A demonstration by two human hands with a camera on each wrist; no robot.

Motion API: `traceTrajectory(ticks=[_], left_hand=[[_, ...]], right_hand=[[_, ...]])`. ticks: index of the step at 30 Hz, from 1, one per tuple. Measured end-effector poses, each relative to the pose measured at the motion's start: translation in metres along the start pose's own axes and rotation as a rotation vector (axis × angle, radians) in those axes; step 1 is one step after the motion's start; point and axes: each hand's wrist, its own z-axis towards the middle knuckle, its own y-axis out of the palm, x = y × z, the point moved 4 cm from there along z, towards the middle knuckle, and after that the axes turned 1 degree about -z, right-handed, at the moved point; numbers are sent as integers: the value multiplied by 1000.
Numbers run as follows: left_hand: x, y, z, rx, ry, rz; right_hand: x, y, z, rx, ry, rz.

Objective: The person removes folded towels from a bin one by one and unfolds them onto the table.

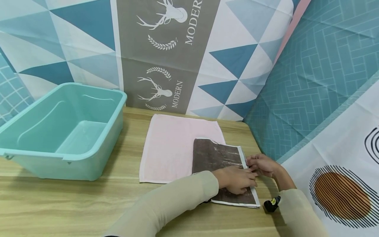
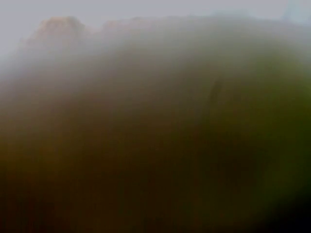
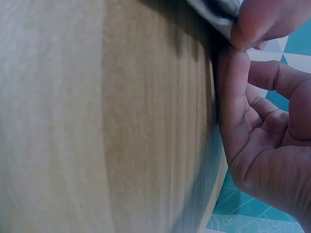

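Note:
A folded dark brown cloth (image 1: 210, 154) with a white border lies over the near right corner of a pink towel (image 1: 168, 148). My left hand (image 1: 238, 179) rests palm down on the brown cloth, fingers fairly straight toward its right edge. At that edge are the fingertips of my right hand (image 1: 263, 164), meeting the left fingertips. In the right wrist view, one long finger (image 3: 235, 92) reaches the cloth's corner (image 3: 218, 17) beneath a left fingertip (image 3: 262, 22). Left fingers hide that contact, so I cannot tell whether the right hand pinches the cloth. The left wrist view is a dark blur.
A mint green plastic tub (image 1: 113, 125) stands on the left of the wooden table (image 1: 74, 204). Patterned fabric (image 1: 237, 62) hangs behind the table and along its right side. A small black device (image 1: 271, 204) is at my right wrist.

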Motion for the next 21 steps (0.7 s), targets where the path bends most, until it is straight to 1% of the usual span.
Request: traceTrajectory(ticks=[4, 8, 12, 16, 19, 21], left_hand=[[0, -1, -1, 10, 5, 15], [1, -1, 0, 37, 11, 44], [0, -1, 0, 87, 23, 74], [1, -2, -1, 147, 51, 88], [2, -4, -2, 172, 65, 88], [2, -5, -2, 177, 64, 80]], right_hand=[[1, -1, 1, 14, 2, -7], [2, -2, 2, 20, 3, -16], [1, -1, 2, 16, -3, -23], [0, 0, 0, 0, -13, -21], [0, 0, 0, -5, -14, -17], [1, -1, 0, -3, -12, -12]])
